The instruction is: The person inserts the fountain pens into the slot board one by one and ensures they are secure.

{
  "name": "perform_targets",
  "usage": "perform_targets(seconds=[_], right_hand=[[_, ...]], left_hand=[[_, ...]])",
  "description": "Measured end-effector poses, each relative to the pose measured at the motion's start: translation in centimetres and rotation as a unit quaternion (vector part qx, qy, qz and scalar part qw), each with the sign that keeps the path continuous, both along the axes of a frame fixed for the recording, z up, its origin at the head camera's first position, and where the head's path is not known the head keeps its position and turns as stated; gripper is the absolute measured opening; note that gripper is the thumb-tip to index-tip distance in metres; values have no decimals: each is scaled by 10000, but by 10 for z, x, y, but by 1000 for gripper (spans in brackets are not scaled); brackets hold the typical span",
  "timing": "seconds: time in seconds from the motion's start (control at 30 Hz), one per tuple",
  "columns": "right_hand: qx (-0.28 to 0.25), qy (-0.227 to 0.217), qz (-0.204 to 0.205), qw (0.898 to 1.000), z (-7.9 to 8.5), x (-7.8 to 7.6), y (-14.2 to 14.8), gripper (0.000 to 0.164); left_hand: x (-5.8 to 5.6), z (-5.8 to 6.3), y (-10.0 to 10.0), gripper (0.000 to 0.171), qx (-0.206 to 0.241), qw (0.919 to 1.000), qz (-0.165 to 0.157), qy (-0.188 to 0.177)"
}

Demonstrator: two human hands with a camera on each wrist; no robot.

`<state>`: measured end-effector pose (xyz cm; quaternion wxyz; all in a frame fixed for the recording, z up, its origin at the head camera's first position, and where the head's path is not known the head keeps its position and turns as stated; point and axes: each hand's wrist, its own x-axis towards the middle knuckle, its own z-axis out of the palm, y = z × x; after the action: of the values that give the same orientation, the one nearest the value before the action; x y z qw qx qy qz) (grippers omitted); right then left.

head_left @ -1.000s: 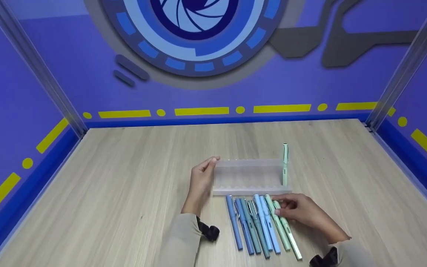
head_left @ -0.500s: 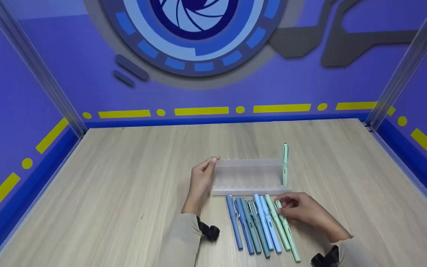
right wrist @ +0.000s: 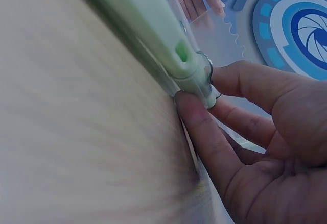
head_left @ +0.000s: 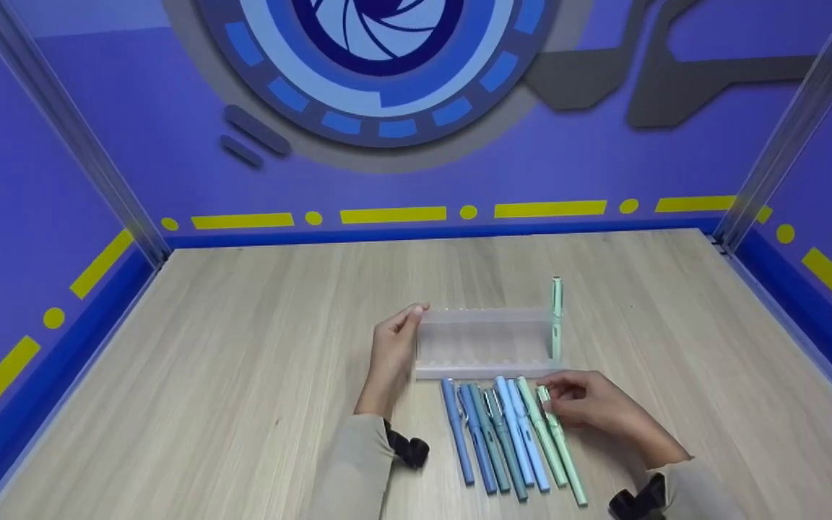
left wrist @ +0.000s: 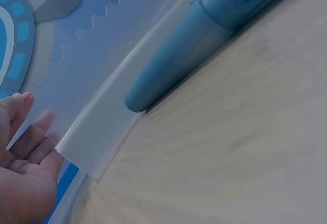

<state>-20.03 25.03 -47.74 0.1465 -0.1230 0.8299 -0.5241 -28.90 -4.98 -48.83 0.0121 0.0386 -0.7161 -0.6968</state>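
Pinching the outermost pale green pen (head_left: 569, 462) between thumb and fingers, the right hand (head_left: 593, 401) has it by the end nearest the rack, at the far right of the row on the wooden table (head_left: 257, 361). Across from it, the left hand (head_left: 392, 350) grips the left end of the clear rack (head_left: 484, 341), thumb up at the top corner. And there's one pale green pen standing upright (head_left: 556, 318) in that rack, right at its right end!

Along the row we go, left to right, just in front of the rack: two blue pens (head_left: 457, 433), two teal pens (head_left: 488, 437), two light blue pens (head_left: 514, 430), then the inner pale green pen (head_left: 542, 433) beside the pinched one, all slightly slanted with one end toward the rack.

Looking for lettering? Any on the barrels or clips is too small to read from the head; up close at the right wrist, the green barrel shows an oval slot (right wrist: 181, 50). Behind it all, the purple-blue wall (head_left: 134, 159) carries pure graphics: yellow bars and dots (head_left: 393, 215), and a big round blue emblem (head_left: 387, 94) with shutter-like blades.
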Motion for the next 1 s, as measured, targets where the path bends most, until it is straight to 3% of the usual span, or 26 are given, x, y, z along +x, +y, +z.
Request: perform_targets(seconds=[0.27,0.5,0.73,1.0], right_hand=[[-213,-223,-132,9994,3,1,0,39],[-31,-78,-143,9999,8,0,0,36],[-130,-334,-371,9987,16,-1,-3,40],[148,99,-512,9985,27,-7,-6,39]], left_hand=[[0,-2,0,34,-57,9999,-18,145],[-1,-2,1,32,-69,9998,36,190],[-1,-1,0,34,-64,9999,3,146],[0,0,0,33,-71,10000,-8,68]])
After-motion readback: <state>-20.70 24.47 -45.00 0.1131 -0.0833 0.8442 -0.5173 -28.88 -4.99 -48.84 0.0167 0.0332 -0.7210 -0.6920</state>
